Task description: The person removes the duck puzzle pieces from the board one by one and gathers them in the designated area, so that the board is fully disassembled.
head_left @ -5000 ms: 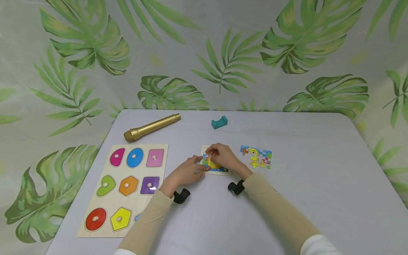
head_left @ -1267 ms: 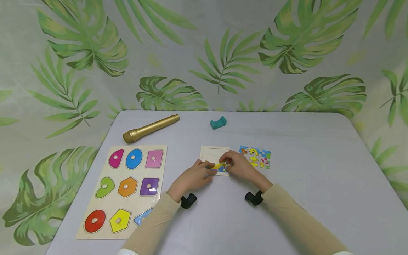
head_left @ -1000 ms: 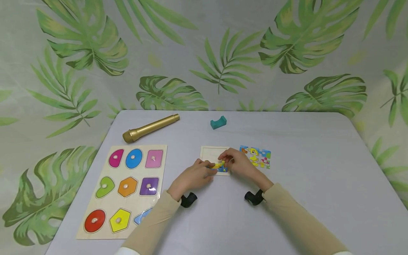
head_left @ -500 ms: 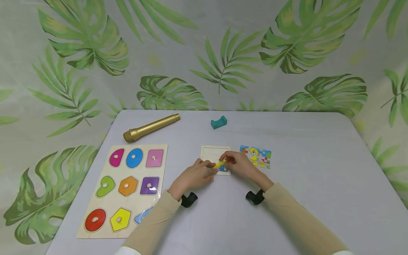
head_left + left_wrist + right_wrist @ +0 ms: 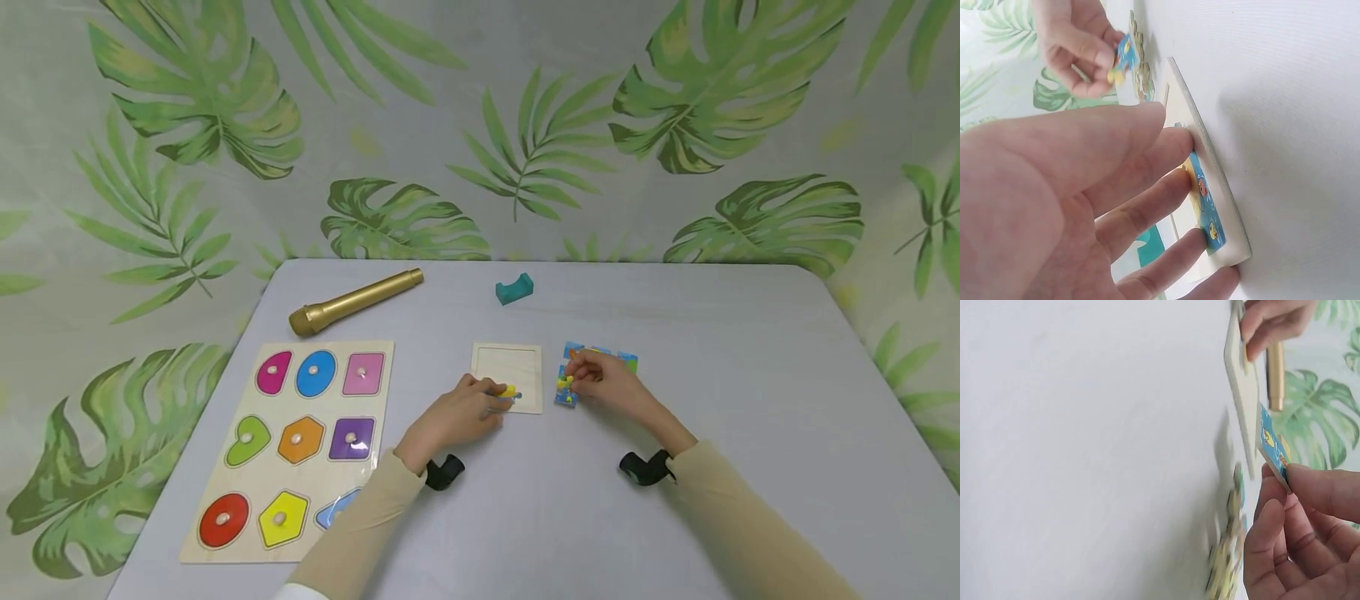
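Observation:
My left hand (image 5: 456,417) rests on the lower left of a small wooden puzzle tray (image 5: 504,362). In the left wrist view, its fairly straight fingertips touch the blue and yellow puzzle pieces (image 5: 1212,219) along the tray's edge. My right hand (image 5: 615,390) pinches a blue jigsaw piece (image 5: 1270,439) with a yellow fish on it between thumb and fingers. That piece is held to the right of the tray, by a cluster of loose puzzle pieces (image 5: 628,361) which the hand partly covers.
On the left lies a wooden board (image 5: 285,467) of knobbed coloured shapes, partly under the left sleeve. A gold microphone (image 5: 358,302) lies behind it. A teal arched block (image 5: 514,289) stands at the back of the white table (image 5: 735,358).
Most of the picture seen in the tray five seconds ago is gone from it. My right hand has lifted a piece out and carried it right to the cluster; the left stays put.

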{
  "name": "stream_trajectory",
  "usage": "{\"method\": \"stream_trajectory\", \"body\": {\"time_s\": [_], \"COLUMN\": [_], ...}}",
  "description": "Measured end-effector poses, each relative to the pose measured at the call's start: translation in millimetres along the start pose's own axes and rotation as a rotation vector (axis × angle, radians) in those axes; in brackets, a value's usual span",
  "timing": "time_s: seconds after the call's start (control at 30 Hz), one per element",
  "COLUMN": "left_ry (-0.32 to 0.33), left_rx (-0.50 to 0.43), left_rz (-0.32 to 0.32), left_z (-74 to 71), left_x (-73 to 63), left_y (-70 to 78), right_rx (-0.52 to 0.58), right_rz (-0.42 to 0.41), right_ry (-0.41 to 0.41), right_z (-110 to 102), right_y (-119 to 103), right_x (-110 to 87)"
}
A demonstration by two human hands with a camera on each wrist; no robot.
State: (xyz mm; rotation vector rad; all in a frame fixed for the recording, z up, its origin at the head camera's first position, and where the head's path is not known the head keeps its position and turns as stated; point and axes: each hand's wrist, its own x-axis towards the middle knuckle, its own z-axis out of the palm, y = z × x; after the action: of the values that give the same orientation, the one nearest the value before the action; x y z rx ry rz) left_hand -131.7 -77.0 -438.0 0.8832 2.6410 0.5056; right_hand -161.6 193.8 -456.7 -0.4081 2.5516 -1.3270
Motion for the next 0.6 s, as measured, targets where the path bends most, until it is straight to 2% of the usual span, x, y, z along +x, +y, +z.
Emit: {"method": "stream_trajectory", "body": {"time_s": [0.3, 0.6], "left_ry": [0.001, 0.013], "left_rx": [0.001, 0.005], "left_rz": [-0.007, -0.002], "left_z": [0.0, 1.2], "left_x": [-1.2, -1.0], "left_y": [0.8, 1.3], "right_rx": [-0.045, -0.061], "right_rz": [0.05, 0.066], "right_ry": [0.03, 0.056], "right_z": [-24.0, -30.4], "right_y": [22.9, 33.2], "right_x": [-25.6, -42.7]}}
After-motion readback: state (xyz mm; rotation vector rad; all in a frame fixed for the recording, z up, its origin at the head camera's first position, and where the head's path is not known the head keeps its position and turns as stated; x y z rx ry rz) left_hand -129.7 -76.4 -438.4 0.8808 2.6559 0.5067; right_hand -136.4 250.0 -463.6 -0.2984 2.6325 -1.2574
